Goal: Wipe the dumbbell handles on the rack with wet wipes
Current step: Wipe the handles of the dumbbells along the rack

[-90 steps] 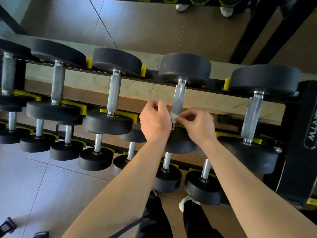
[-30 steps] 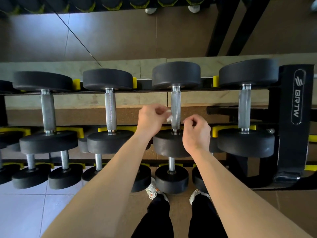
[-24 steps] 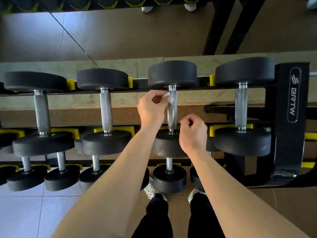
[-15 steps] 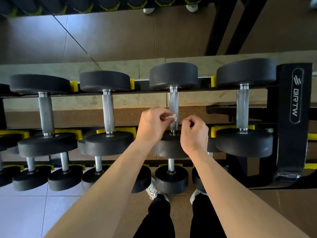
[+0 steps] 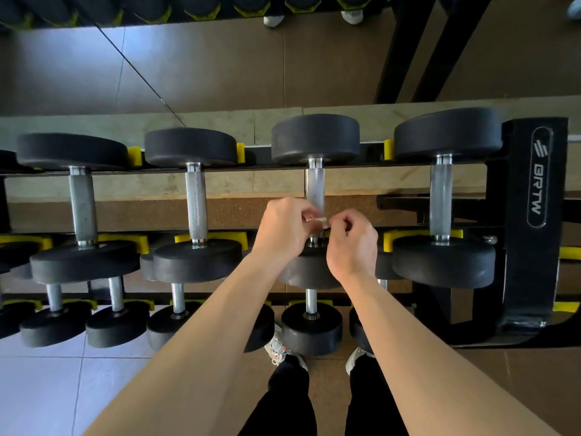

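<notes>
Both hands meet at the lower end of a steel dumbbell handle (image 5: 315,187) on the rack's (image 5: 534,221) top tier. The left hand (image 5: 283,228) and right hand (image 5: 353,239) pinch a small white wipe (image 5: 318,219) between them, in front of the handle.

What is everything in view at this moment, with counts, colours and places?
large black dumbbells with knurled steel handles: four whole, a fifth cut off at left; top tier
smaller black dumbbells: several, partly hidden; lower tiers
black metal rack: one; BRTW upright at right
yellow plastic cradles: several; beside the dumbbell heads
white wet wipe: one, small; at the third whole dumbbell's handle
pale shoes: two; on the floor below the rack
black trousers: bottom centre
left hand: pinches the wipe's left end
right hand: pinches its right end
</notes>
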### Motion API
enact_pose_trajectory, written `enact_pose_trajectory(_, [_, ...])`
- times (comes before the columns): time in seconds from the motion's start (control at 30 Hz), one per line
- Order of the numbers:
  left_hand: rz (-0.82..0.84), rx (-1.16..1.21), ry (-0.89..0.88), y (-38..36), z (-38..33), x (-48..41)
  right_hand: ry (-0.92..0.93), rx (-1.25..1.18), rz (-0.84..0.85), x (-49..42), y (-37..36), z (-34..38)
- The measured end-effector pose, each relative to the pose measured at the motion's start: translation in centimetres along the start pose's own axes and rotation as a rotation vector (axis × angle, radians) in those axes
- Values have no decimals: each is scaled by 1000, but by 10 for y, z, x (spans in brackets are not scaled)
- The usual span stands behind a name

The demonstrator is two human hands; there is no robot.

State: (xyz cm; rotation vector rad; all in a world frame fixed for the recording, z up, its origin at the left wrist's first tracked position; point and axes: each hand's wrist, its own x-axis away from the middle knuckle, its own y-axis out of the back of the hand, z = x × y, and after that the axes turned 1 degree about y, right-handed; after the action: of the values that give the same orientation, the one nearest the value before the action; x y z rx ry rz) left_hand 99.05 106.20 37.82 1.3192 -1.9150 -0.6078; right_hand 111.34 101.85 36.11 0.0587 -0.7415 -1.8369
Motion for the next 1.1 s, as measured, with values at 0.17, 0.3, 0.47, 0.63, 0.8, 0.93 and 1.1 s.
enact_pose_trajectory(0.17, [-62,200,148,4,-9,10,186,66,87,1,4,-2])
enact_pose_trajectory(0.3, [-192,523,293,0,-16,21,229,-24,217,-10,20,2])
enact_pose_trajectory(0.47, [-265,629,326,2,-8,23,151,-155,125,-35,24,20])
enact_pose_trajectory(0.63, [-337,610,402,7,11,30,263,-59,-84,-49,-10,33])
enact_pose_trajectory(0.8, [-326,620,406,12,22,39,321,144,32,-33,-3,23])
enact_pose_trajectory(0.93, [-331,619,411,14,26,42,249,267,224,-22,12,14])
enact_pose_trajectory(1.1, [-297,630,409,23,34,48,233,145,83,-44,7,34])
